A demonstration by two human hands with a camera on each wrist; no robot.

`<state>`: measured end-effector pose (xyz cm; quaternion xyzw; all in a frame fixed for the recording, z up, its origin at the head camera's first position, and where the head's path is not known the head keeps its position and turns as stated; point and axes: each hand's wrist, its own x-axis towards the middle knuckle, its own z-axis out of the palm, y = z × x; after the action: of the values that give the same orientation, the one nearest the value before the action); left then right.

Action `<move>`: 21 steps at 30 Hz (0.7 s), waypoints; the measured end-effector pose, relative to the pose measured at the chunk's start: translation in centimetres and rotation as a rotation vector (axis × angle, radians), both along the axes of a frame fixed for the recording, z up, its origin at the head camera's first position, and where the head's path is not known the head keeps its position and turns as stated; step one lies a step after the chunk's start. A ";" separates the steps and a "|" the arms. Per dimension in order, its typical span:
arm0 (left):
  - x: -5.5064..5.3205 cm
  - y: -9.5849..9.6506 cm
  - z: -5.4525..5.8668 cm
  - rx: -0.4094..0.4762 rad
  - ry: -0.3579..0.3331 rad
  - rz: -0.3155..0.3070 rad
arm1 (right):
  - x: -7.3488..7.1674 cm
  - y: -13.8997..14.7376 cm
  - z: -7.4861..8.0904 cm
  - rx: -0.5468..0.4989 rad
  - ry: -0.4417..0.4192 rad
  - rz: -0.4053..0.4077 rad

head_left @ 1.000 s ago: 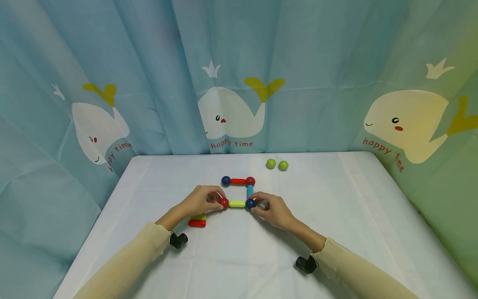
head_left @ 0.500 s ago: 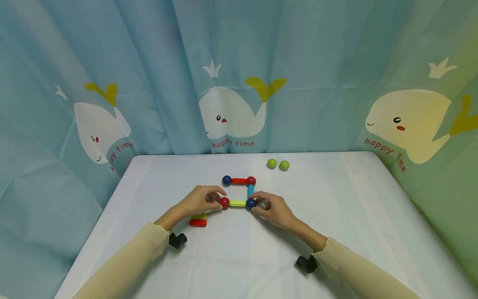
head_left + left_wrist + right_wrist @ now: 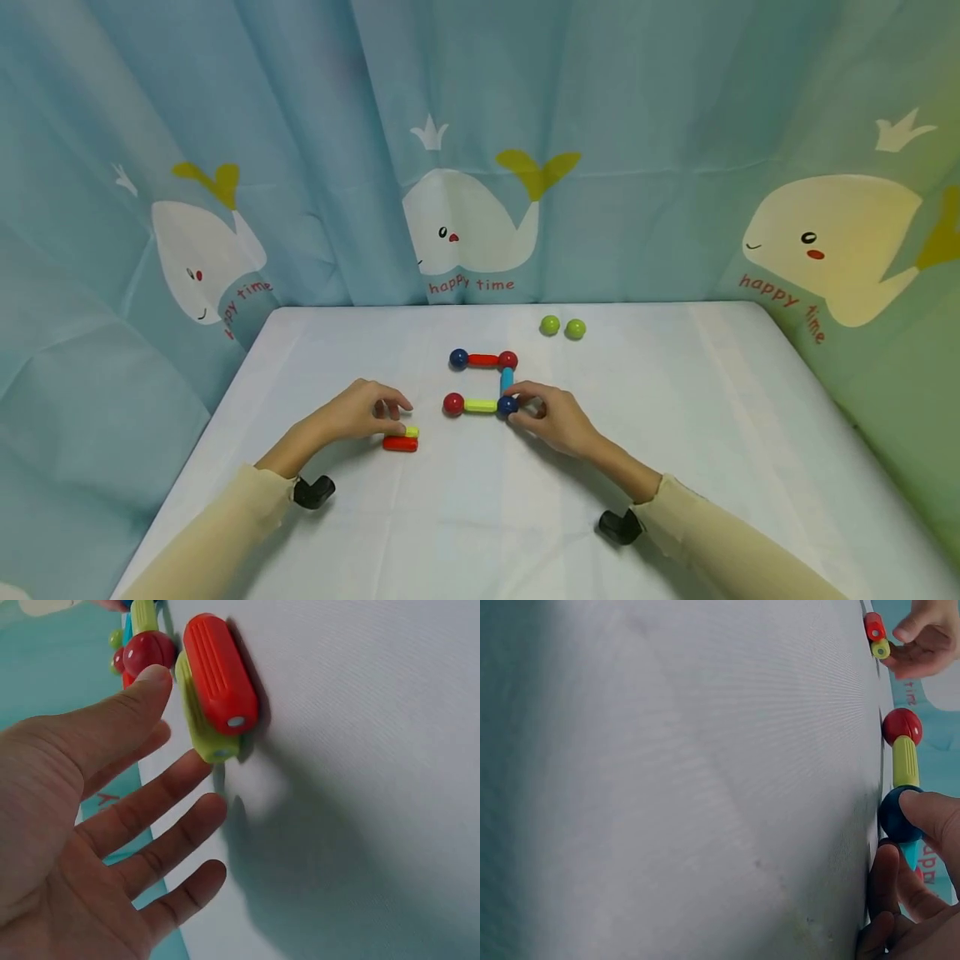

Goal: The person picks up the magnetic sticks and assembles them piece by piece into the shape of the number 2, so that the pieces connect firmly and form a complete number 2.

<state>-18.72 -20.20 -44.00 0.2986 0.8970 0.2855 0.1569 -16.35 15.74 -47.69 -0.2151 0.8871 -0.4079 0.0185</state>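
Note:
My right hand [image 3: 555,423] pinches a dark blue ball [image 3: 507,406] between thumb and finger, at the near right corner of a joined shape of magnetic rods and balls. From that ball a yellow-green rod [image 3: 480,406] runs left to a red ball [image 3: 453,404], and a light blue rod [image 3: 507,381] runs back to another red ball [image 3: 507,361]. My left hand [image 3: 112,802], fingers spread, hovers beside a loose yellow-green rod [image 3: 196,712] and a loose red rod [image 3: 220,675]. These two lie side by side on the table.
At the far side of the shape, a red rod [image 3: 483,361] links the far red ball to a second dark blue ball [image 3: 459,359]. Two green balls [image 3: 550,325] sit near the back edge of the white-covered table [image 3: 675,400]. A whale-print curtain [image 3: 637,167] hangs behind.
My left hand has let go of the near red ball and moved left to the loose rods. The right hand stays at the dark blue ball.

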 end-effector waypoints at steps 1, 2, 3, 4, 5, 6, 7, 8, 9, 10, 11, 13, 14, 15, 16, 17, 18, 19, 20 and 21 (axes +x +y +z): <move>0.0 -0.2 0.0 -0.004 -0.001 -0.005 | 0.0 0.0 0.0 0.000 0.000 0.000; 0.0 -0.3 0.0 -0.007 0.005 -0.013 | 0.0 0.1 0.0 0.000 0.001 -0.001; 0.0 -0.4 -0.1 -0.010 0.007 -0.019 | 0.0 0.1 0.0 0.002 0.001 -0.002; -0.1 -0.4 -0.1 -0.013 0.009 -0.024 | 0.0 0.1 0.0 0.002 0.001 -0.002; -0.1 -0.4 -0.2 -0.016 0.011 -0.027 | 0.0 0.1 0.0 0.003 0.000 -0.002; -0.1 -0.4 -0.3 -0.022 0.014 -0.031 | 0.0 0.0 0.2 0.004 -0.003 0.000; -0.1 -0.4 -0.3 -0.030 0.015 -0.033 | 0.1 0.0 0.2 0.004 -0.002 0.000; -0.1 -0.3 -0.3 -0.037 0.018 -0.034 | 0.1 0.0 0.2 0.004 -0.003 0.001; 0.0 -0.2 -0.3 -0.044 0.019 -0.036 | 0.1 0.0 0.3 0.004 -0.005 0.001; 0.0 0.0 -0.3 -0.055 0.018 -0.034 | 0.1 0.0 0.3 0.004 -0.005 0.001; 0.0 0.1 -0.3 -0.066 0.019 -0.034 | 0.1 -0.1 0.3 0.004 -0.006 0.001; 0.0 0.4 -0.2 -0.080 0.019 -0.040 | 0.2 -0.1 0.3 0.006 -0.006 0.000; 0.1 0.6 -0.2 -0.087 0.024 -0.048 | 0.2 -0.1 0.3 0.006 -0.006 0.000; 0.1 0.7 -0.2 -0.092 0.028 -0.057 | 0.2 -0.1 0.3 0.008 -0.005 -0.001; 0.1 0.8 -0.2 -0.098 0.034 -0.063 | 0.2 -0.1 0.3 0.008 -0.004 -0.001; 0.1 1.0 -0.2 -0.101 0.040 -0.070 | 0.2 -0.1 0.2 0.008 -0.002 -0.002; 0.2 1.1 -0.2 -0.101 0.044 -0.075 | 0.2 -0.1 0.2 0.008 -0.002 -0.003; 0.2 1.2 -0.2 -0.103 0.051 -0.079 | 0.2 -0.1 0.2 0.007 -0.001 -0.004; 0.2 1.3 -0.3 -0.104 0.054 -0.077 | 0.2 -0.1 0.2 0.006 -0.001 -0.005; 0.2 1.3 -0.3 -0.101 0.055 -0.074 | 0.2 0.0 0.1 0.006 0.000 -0.006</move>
<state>-18.54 -18.86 -44.32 0.3310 0.9026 0.2257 0.1576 -16.19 15.69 -47.55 -0.2124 0.8889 -0.4055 0.0181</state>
